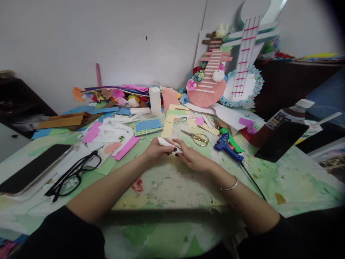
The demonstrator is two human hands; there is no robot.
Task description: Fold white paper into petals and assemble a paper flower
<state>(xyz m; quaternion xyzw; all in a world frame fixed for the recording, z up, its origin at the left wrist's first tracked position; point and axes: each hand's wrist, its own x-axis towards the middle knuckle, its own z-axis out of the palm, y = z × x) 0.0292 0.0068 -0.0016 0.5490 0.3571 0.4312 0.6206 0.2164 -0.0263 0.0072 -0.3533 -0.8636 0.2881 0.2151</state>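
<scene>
Between my two hands, over the paint-stained table [172, 187], is a small piece of white paper [165, 142]. My left hand [156, 150] is closed on its left side, thumb along the edge. The fingers of my right hand [190, 156] are bent against its right end, pinching it there. Just beyond my right hand lie gold-handled scissors [201, 139]. Farther right rests a blue glue gun [228, 146] with its cord trailing toward me. A stack of blue and green paper squares [148, 126] sits beyond my left hand.
At left lie black glasses [78, 172], a phone [35, 167] and white paper scraps [113, 131]. A second phone [281, 138] leans by a brown bottle [285, 117] at right. Paper instruments, one pink [207, 91], one white [242, 81], stand against the wall.
</scene>
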